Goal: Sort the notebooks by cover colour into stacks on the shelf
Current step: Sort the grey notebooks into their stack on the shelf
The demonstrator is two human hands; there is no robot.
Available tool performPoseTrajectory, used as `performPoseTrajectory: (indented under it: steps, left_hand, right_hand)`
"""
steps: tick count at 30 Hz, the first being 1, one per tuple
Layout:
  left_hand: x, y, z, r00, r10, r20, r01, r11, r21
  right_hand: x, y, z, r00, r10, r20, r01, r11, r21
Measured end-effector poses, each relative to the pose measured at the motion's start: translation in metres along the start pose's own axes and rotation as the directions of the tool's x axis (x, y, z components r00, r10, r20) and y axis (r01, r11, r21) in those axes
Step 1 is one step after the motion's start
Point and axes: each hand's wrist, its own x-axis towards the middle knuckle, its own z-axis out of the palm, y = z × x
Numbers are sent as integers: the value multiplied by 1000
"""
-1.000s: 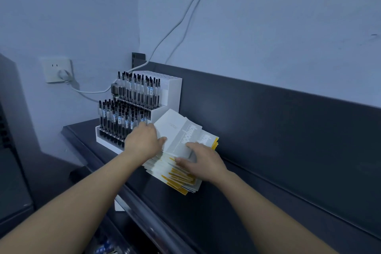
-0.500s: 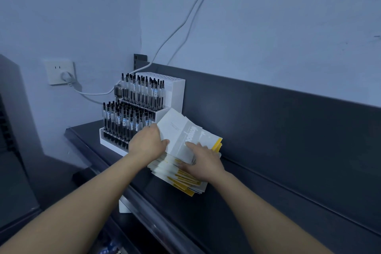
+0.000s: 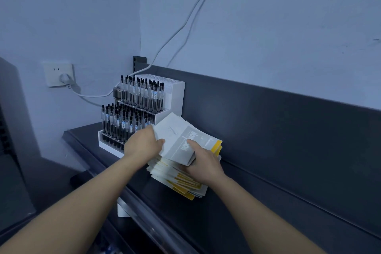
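Both hands on fanned stack of thin paper notebooks (image 3: 175, 173): left hand (image 3: 142, 145) pinching grey cover's edge, right hand (image 3: 203, 163) gripping the corner.

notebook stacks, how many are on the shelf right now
1. A single stack of notebooks lies on the dark shelf, right of the pen display, with the left hand and right hand on it. No second stack shows.

Both forearms are bare to the frame's edge, no sleeves showing. The left hand (image 3: 142, 144) and right hand (image 3: 203, 166) wear no gloves, rings or watch.
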Motion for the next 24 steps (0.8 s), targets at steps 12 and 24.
performPoseTrajectory:
  steps: [12, 24]
  left_hand:
    - [-1, 0, 1, 998, -40, -44, 37, 997, -75]
    - [-5, 2, -3, 998, -64, -13, 60, 979, -194]
  right_hand:
    - [-1, 4, 0, 989, 48, -139, -23, 984, 177]
    - [-4, -2, 1, 869, 384, -314, -253, 888, 384]
